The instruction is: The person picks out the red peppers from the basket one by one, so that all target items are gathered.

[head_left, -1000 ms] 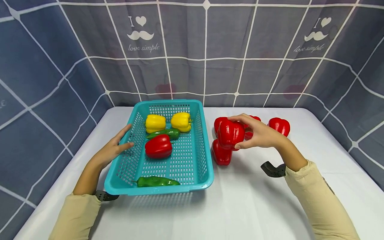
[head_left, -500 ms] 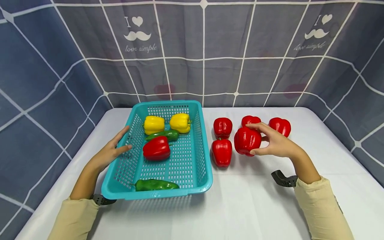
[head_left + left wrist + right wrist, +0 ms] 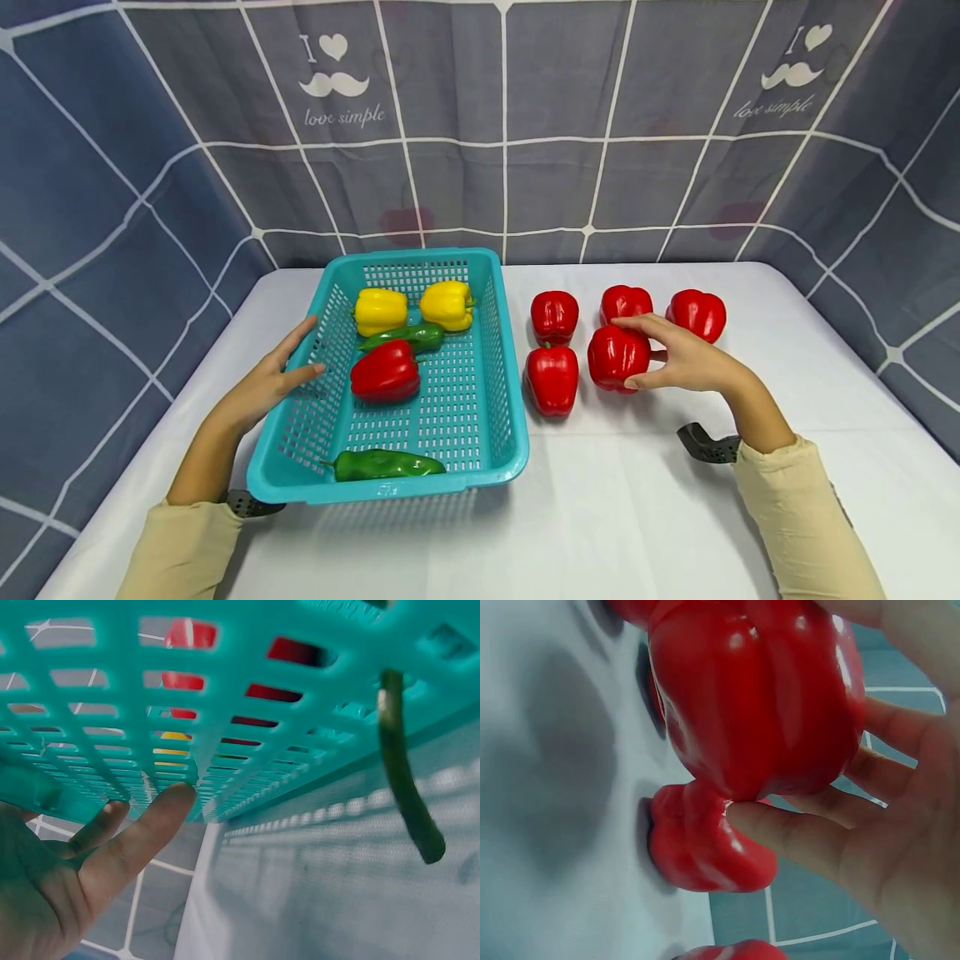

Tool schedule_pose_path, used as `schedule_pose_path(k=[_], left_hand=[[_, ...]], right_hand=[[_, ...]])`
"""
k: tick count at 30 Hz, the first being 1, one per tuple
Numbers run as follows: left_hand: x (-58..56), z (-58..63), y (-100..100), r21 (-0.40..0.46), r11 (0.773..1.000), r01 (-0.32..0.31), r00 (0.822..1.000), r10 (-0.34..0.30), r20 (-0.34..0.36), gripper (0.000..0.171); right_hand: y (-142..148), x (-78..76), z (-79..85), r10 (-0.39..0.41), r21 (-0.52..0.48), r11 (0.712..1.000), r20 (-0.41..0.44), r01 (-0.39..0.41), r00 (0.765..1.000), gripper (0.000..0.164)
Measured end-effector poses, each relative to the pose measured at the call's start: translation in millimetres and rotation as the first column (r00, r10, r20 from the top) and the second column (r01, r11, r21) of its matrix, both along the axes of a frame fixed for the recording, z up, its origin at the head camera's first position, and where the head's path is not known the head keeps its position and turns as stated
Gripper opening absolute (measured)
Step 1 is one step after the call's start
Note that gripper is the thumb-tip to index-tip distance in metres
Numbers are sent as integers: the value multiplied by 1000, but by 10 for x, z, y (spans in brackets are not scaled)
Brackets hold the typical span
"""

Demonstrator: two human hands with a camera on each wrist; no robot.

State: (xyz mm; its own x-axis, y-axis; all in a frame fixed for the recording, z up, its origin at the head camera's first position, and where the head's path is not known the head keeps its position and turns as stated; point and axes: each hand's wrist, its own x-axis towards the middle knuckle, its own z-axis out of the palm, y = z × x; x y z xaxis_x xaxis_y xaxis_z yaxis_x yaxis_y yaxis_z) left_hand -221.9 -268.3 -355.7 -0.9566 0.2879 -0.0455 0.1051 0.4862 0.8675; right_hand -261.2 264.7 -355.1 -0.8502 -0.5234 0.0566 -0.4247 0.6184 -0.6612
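My right hand (image 3: 686, 354) holds a red bell pepper (image 3: 617, 358) between thumb and fingers, close over the white table. In the right wrist view the same pepper fills the upper middle. On the left, my left hand (image 3: 262, 387) rests at the side of a turquoise basket (image 3: 517, 400), thumb and forefinger extended. The left wrist view shows its fingertips (image 3: 180, 795) against the slotted wall. Inside the basket lie two yellow bell peppers (image 3: 380, 312) (image 3: 447, 305), a red bell pepper (image 3: 385, 372) and two long green peppers (image 3: 401, 337) (image 3: 388, 464).
Around the held pepper stand more red bell peppers: two (image 3: 554, 317) (image 3: 552, 381) beside the basket, one behind (image 3: 624, 302) and one at right (image 3: 697, 314). A green stem (image 3: 405, 765) pokes through the basket wall. Grey checked cloth (image 3: 555, 183) rises behind the table.
My right hand has carried the red bell pepper rightward from over the peppers by the basket, then slightly lower, in front of the back ones. The left hand stays at the basket.
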Motion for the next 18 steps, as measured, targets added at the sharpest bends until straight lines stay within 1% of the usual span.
schedule_pose_path(k=[6,11,18], left_hand=[[9,3,3,2,1000,1,1000,-1,0,74],[20,12,8,1,1000,1,1000,-1,-7,74],[5,0,8,1,1000,4,1000,-4,-9,73]], right_hand=[[-7,-14,-64,-2,25,1000,47,1,999,75],[-5,-14,-91,-4,61,998,55,1,998,74],[19,-17,-94,-9,62,998,76,5,997,74]])
